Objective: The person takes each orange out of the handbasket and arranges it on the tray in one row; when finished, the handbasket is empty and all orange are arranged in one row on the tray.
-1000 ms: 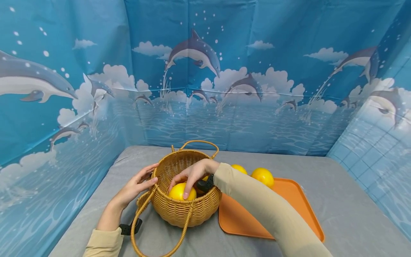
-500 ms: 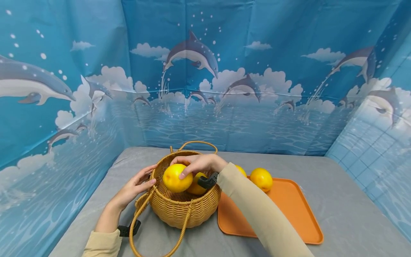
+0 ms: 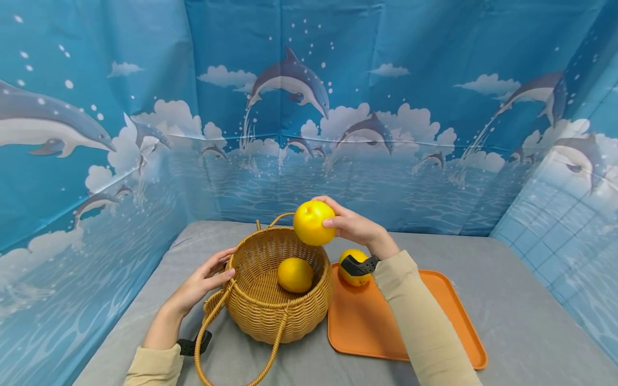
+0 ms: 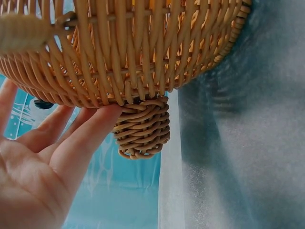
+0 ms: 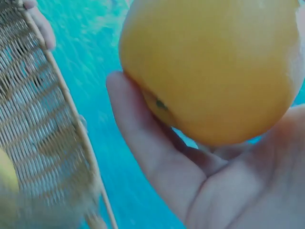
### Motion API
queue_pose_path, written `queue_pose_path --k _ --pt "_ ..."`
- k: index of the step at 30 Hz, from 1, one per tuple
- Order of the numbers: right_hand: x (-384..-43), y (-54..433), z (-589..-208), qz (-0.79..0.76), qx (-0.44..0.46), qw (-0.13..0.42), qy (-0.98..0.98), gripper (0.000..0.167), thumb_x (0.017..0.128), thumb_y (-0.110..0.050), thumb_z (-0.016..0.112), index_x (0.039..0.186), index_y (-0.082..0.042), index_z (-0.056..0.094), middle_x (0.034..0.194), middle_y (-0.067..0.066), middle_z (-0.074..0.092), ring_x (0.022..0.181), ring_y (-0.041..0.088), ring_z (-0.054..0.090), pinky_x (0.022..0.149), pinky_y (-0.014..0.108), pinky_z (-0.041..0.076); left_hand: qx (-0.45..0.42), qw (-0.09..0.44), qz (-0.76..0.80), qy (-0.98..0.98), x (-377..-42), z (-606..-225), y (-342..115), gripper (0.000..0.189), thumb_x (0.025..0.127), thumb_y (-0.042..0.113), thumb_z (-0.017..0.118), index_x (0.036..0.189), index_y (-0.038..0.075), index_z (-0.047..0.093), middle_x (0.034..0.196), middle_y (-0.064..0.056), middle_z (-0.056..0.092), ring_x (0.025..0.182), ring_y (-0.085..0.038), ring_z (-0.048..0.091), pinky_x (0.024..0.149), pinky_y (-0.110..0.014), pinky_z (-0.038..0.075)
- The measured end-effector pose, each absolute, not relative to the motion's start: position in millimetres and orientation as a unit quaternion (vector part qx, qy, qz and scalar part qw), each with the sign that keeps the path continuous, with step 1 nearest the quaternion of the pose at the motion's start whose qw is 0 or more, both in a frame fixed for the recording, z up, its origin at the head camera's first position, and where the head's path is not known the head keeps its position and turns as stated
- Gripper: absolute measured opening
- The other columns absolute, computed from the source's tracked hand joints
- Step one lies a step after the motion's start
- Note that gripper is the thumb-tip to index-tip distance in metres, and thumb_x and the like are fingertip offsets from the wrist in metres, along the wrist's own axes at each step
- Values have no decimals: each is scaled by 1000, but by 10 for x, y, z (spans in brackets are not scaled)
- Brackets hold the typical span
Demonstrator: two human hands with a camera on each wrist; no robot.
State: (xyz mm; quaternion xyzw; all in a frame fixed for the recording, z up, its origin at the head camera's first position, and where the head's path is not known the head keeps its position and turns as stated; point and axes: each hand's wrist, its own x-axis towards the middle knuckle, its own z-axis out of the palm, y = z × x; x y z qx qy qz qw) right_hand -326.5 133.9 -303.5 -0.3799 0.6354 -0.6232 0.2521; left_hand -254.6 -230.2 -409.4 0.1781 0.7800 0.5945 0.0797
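My right hand (image 3: 354,225) grips a round yellow citrus fruit (image 3: 314,222) above the far right rim of the wicker basket (image 3: 277,321), thumb on the near side. In the right wrist view the same fruit (image 5: 209,67) shows a small green stem spot, with my fingers (image 5: 138,129) curved under it. Another yellow fruit (image 3: 295,275) lies inside the basket toward its right wall. At the basket's left side my left hand (image 3: 195,287) rests its fingers and thumb against the rim. The left wrist view shows those extended fingers (image 4: 86,145) touching the woven wall beside a small wicker stub.
An orange tray (image 3: 364,332) lies right of the basket, bearing a yellow fruit (image 3: 354,267) partly covered by my right wristband. One basket handle (image 3: 270,364) droops toward me; the other stands at the back. A grey cloth (image 3: 521,305) covers the table before a dolphin-print curtain.
My right hand has lifted the fruit up out of the basket and carried it right. The fruit at the tray's far edge is now hidden behind my right sleeve. My left hand stays put.
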Motion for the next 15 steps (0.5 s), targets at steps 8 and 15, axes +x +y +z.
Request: queue_pose_path --k 8,15 --pt "-3128 2015 -3100 -613 -349 156 691 42 95 -19 51 131 -18 29 120 12 43 93 19 55 81 36 48 179 79 593 781 -2556 -4095 -2303 54 97 26 53 146 23 32 150 -16 23 135 -37 25 92 -48 40" --pt "-2907 2542 -3224 -615 -297 89 725 43 97 -9 46 135 -20 27 123 11 37 95 19 53 81 31 48 178 83 593 781 -2554 -4100 -2309 54 97 26 53 147 24 32 151 -16 22 135 -37 24 93 -49 39"
